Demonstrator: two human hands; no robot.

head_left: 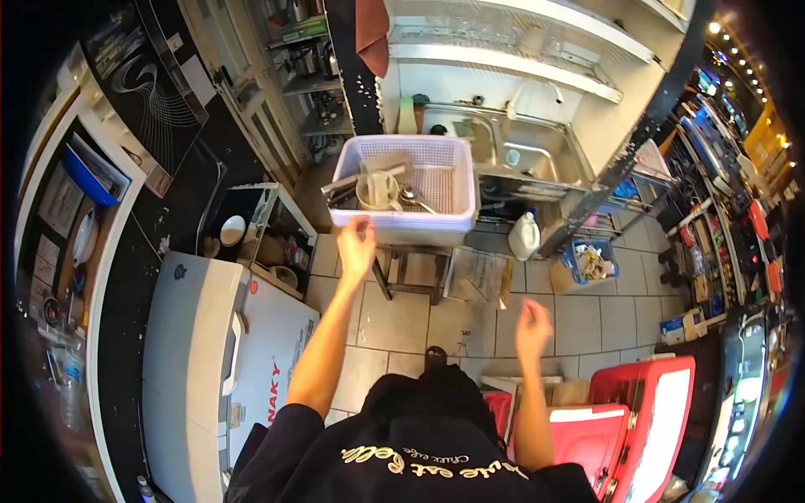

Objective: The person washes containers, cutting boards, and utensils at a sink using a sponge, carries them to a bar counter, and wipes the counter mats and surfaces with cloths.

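A white plastic basket (466, 180) stands in front of me on a small stand. Inside it, toward the left, are a cream-coloured cup (379, 193), a ladle-like metal utensil (412, 195) and some flat grey pieces (369, 173). My left hand (358, 247) is at the basket's front left edge, fingers slightly apart and bent; whether they touch the rim I cannot tell. To the right, over the tiled floor, my right hand (533, 331) hangs in the air with its fingers loosely curled and nothing visible in them.
Behind the basket is a metal double sink (537, 147) under glass-lined shelves (503, 59). A white jug (526, 236) and a blue bin (591, 261) stand on the floor at right. Close by are a white chest freezer (272, 348) at left and a red cooler (591, 436) at right.
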